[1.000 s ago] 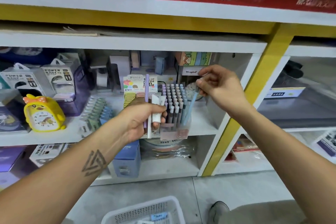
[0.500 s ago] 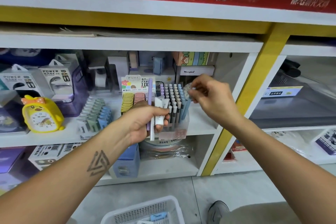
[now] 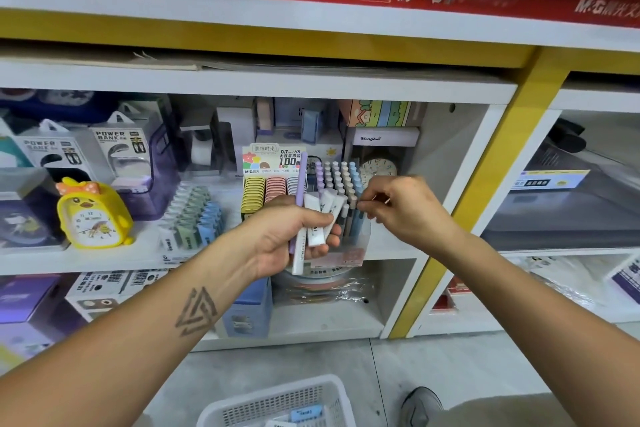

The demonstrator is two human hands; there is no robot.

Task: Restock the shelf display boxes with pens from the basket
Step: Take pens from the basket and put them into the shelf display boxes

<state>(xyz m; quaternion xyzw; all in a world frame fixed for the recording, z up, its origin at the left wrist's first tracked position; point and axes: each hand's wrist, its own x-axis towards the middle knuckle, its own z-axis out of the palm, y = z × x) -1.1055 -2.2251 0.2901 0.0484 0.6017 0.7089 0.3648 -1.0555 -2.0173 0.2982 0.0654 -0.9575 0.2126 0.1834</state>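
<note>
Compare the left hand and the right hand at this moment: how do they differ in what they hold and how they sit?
The left hand grips a bundle of pens in its curled fingers; the right hand pinches only at a pen top in the clear display box. The left hand sits in front of the box, the right hand at its right side. Both are raised at the middle shelf.

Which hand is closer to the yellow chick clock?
Left. The left hand, gripping pens, is right of the yellow chick clock; the right hand is farther right.
</note>
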